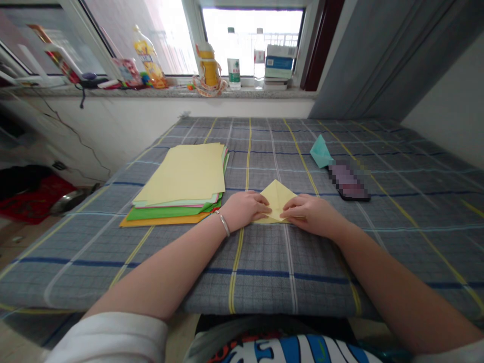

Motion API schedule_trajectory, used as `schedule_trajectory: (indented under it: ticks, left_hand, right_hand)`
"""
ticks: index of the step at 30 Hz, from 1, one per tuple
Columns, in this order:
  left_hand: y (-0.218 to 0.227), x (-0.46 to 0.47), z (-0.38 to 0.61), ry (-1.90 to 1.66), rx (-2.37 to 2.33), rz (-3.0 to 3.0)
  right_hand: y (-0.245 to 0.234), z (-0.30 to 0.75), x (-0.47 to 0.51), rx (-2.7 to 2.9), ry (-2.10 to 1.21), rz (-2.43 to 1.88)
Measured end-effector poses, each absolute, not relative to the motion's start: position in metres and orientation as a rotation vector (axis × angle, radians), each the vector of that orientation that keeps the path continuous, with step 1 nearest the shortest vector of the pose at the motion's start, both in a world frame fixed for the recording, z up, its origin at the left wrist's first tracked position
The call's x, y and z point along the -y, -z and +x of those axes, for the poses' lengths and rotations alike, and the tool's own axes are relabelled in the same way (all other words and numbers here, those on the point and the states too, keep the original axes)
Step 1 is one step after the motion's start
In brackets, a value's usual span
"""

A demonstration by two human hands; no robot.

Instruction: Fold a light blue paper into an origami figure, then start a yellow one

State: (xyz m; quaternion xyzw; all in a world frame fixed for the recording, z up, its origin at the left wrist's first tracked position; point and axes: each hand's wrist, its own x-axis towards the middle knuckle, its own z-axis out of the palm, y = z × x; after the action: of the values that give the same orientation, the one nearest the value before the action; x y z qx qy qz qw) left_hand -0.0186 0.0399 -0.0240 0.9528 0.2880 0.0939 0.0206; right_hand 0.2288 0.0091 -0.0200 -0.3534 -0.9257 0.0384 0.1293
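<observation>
A folded pale yellow paper (278, 197) lies on the grey checked cloth (264, 252) in front of me. My left hand (244, 209) presses on its left edge with curled fingers; a thin bracelet circles that wrist. Its right edge is pinched and held down by my right hand (312, 214), fingers together. The paper's upper point sticks out between the two hands.
A stack of coloured paper sheets (181, 184), yellow on top, lies to the left. A folded teal paper (320, 151) and a phone (350, 182) lie to the right. Bottles and boxes (234, 60) stand on the window sill beyond.
</observation>
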Motion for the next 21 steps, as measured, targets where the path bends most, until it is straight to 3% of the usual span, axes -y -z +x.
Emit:
schedule_trajectory:
  ticks: [7,12,21]
  left_hand:
    - [0.022,-0.048,-0.029,-0.362,-0.836,2.702]
    - [0.021,-0.049,-0.025,-0.407,-1.281,2.507]
    - [0.036,-0.050,-0.015,-0.632,-1.504,2.485]
  right_hand:
    - [0.023,0.240,-0.018,2.462,-0.251,-1.408]
    - [0.025,0.246,-0.025,2.363,-0.317,-1.527]
    - [0.036,0.233,-0.035,2.224,-0.047,-1.768]
